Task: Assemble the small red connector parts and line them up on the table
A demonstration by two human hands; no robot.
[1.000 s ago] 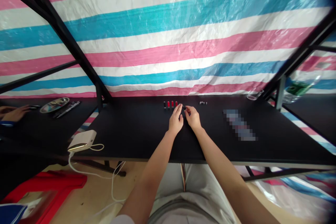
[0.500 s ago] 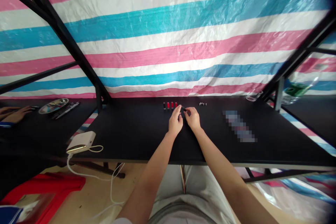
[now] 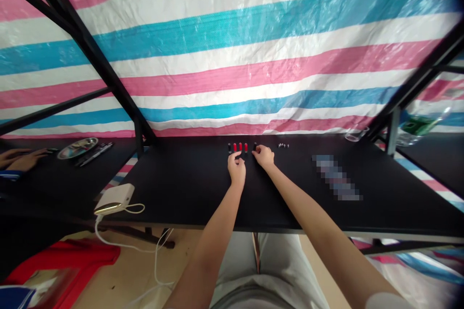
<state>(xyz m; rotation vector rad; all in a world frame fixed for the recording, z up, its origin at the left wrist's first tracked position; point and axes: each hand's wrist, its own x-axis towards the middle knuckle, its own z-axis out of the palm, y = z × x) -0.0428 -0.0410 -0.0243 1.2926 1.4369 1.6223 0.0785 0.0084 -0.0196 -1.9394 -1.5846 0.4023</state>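
A short row of small cylinders lies near the back of the black table: a black one (image 3: 229, 148) at the left end, then red ones (image 3: 240, 147). My left hand (image 3: 237, 172) is just in front of this row, its fingers curved and thumb apart, with nothing visible in it. To the right, my right hand (image 3: 265, 156) pinches a small black cylinder (image 3: 254, 146), which stands upright at the fingertips. Several tiny silvery pieces (image 3: 283, 145) lie on the table farther right. The cylinders are too small for me to tell their exact kind.
A white box with a cable (image 3: 115, 199) sits at the table's left front corner. A blurred-out flat item (image 3: 335, 177) lies on the right, a clear cup (image 3: 355, 133) behind it. On the neighbouring left table are a metal plate (image 3: 77, 148), pens (image 3: 94, 153) and another person's hands (image 3: 27, 159).
My hands have moved apart. The left has drawn back to the left and down, in front of the row, while the right keeps the black cylinder, which is now upright at the row's right.
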